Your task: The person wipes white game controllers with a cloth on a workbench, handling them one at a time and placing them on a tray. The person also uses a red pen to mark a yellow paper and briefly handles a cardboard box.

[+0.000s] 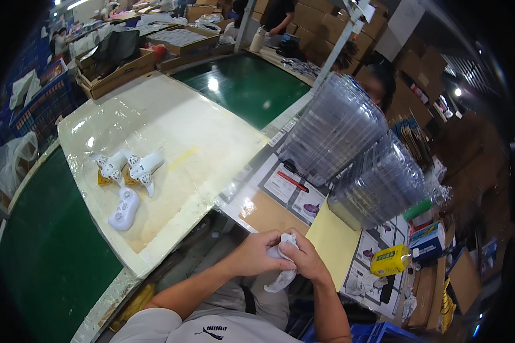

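Both my left hand (257, 254) and right hand (304, 258) clutched a crumpled white cloth (284, 274); two white plastic drones (129, 167) already lay near the cream board's (200, 137) left edge.

drone (133, 168) behind controller (125, 208) on board (171, 126) | tray stacks (355, 151) right | bottle (390, 260) front-right

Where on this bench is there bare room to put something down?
Most of the cream board is bare, beyond the white drone and white controller. The green belt is bare too. The yellow sheet offers a little. Around the clear tray stacks and yellow bottle it is crowded.
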### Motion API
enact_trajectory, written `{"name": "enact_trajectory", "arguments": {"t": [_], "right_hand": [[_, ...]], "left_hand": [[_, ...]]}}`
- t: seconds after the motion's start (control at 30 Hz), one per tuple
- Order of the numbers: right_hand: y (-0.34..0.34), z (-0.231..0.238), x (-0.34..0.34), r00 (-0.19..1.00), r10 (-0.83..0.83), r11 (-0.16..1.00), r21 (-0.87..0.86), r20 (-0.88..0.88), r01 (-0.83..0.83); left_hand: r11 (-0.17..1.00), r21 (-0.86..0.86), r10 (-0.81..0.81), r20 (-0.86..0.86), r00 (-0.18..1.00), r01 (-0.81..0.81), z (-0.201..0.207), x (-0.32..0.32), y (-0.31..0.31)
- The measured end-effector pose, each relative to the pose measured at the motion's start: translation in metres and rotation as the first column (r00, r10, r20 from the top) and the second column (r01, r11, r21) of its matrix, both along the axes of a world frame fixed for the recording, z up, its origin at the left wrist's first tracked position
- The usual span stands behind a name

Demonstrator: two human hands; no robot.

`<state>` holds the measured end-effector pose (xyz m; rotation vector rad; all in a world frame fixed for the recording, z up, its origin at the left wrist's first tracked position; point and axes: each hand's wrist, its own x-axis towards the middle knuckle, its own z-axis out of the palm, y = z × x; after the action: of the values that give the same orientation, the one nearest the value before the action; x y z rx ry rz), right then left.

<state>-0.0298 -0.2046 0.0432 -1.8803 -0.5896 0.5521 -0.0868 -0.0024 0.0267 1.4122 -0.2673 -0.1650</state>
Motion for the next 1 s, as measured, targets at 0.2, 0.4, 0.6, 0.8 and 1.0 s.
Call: {"name": "enact_trajectory", "arguments": {"t": [0.2, 0.4, 0.6, 0.8, 1.0], "right_hand": [[0.018, -0.004, -0.002, 0.941, -0.287, 0.924, 0.21, -0.177, 0.321], [0.032, -0.034, -0.024, 0.818, -0.337, 0.605, 0.558, -0.467, 0.568], [0.022, -0.028, -0.013, 0.859, -0.508, 0.771, 0.412, -0.061, 0.485], [0.015, -0.008, -0.002, 0.735, -0.675, 0.636, 0.451, -0.068, 0.626], [0.006, -0.001, 0.007, 0.715, -0.697, 0.634, 0.509, 0.051, 0.582]], "left_hand": [[0.967, -0.248, 0.055, 0.002, 0.998, -0.053, -0.006, -0.004, 0.021], [0.638, -0.725, 0.076, -0.275, 0.958, -0.259, -0.017, 0.001, 0.016], [0.955, -0.293, 0.037, -0.046, 0.998, -0.049, -0.028, 0.0, 0.003], [0.852, -0.52, -0.058, -0.215, 0.975, -0.065, -0.027, 0.005, -0.001], [0.704, -0.699, -0.215, -0.378, 0.901, -0.125, -0.029, 0.01, -0.002]]}}
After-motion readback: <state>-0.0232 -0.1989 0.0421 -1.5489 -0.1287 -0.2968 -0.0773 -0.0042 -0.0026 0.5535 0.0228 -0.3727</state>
